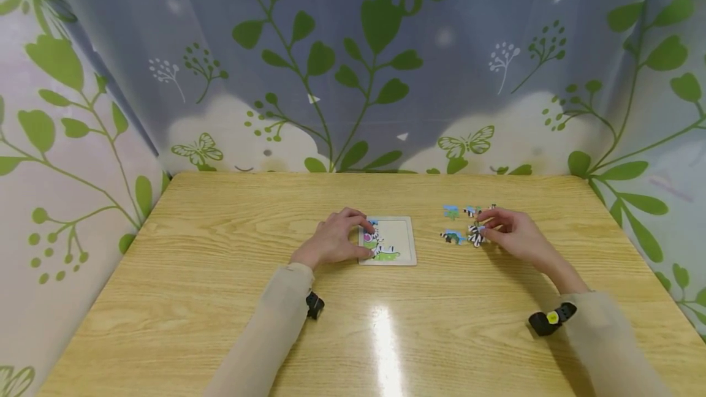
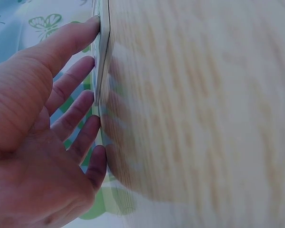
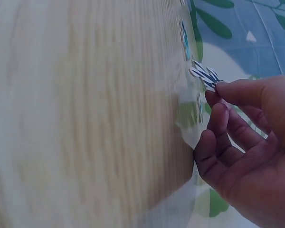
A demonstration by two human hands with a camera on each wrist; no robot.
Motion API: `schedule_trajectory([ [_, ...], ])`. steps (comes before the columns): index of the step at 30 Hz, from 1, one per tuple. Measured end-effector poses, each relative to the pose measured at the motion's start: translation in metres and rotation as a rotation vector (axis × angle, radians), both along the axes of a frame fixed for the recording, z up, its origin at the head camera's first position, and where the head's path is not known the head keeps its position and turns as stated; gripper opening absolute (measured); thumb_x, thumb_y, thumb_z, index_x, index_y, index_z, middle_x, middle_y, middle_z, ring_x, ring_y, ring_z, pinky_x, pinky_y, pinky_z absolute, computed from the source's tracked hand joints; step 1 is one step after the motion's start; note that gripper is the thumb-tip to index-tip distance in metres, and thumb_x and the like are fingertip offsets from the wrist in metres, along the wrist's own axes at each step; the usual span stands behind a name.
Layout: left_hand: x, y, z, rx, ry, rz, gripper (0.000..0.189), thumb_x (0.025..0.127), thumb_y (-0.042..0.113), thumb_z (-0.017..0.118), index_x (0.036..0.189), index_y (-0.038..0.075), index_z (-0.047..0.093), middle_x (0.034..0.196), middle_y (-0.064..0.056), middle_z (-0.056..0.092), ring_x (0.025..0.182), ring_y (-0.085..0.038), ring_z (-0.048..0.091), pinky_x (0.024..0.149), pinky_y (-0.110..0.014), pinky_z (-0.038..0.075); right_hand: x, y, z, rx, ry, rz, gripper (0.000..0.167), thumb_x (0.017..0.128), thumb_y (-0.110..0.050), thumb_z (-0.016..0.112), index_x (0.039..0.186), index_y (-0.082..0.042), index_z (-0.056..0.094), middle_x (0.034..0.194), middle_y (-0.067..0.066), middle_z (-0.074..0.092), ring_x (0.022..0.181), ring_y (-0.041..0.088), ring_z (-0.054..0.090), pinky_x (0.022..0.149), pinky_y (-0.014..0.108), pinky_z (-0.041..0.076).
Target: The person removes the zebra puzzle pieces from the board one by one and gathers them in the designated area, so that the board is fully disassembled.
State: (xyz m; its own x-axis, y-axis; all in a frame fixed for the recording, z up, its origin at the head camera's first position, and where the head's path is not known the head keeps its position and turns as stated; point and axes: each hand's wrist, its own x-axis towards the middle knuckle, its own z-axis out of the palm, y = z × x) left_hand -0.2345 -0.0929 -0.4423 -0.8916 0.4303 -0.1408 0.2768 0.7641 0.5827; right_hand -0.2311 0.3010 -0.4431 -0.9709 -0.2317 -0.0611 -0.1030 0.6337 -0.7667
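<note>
A square puzzle board (image 1: 405,238) with a pale frame lies on the table, several pieces with pink, green and striped pictures fitted along its left and lower part. My left hand (image 1: 337,238) rests at the board's left side, thumb and fingertips on its edge and pieces. In the left wrist view, that hand's thumb and fingers (image 2: 71,85) are spread and only gently bent. My right hand (image 1: 515,234) pinches a black-and-white striped puzzle piece (image 3: 206,76) between thumb and index finger. In the head view this striped piece (image 1: 476,236) shows among the loose ones.
Loose puzzle pieces lie to the right of the board: a blue-green one (image 1: 451,211), a dark green and blue one (image 1: 454,237), and a striped blue one (image 1: 471,211). The wooden table (image 1: 220,219) ends at a leaf-patterned curtain (image 1: 342,78) behind.
</note>
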Motion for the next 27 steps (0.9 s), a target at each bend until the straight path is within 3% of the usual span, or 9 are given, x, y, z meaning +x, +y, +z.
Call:
schedule_trajectory([
  [16,0.0001,-0.0013,-0.0024,0.013,-0.003,0.0,0.038,0.087,0.04,0.08,0.121,0.029,0.068,0.156,-0.001,0.044,0.144,-0.036,0.039,0.118,-0.062,0.025,-0.0067,0.0108,-0.0057,0.045,-0.018,-0.019,0.025,0.101,-0.013,0.062,0.123,-0.001,0.064,0.109,0.022,0.067,0.075,0.01,0.063,0.059,0.028,0.052],
  [27,-0.0001,-0.002,-0.0018,0.005,0.001,-0.007,0.039,0.087,0.041,0.08,0.122,0.029,0.068,0.157,-0.001,0.044,0.144,-0.036,0.039,0.117,-0.061,0.026,-0.0023,0.009,0.0,0.064,-0.021,-0.046,0.032,0.104,-0.028,0.06,0.125,-0.003,0.064,0.114,0.02,0.071,0.085,0.01,0.064,0.063,0.029,0.054],
])
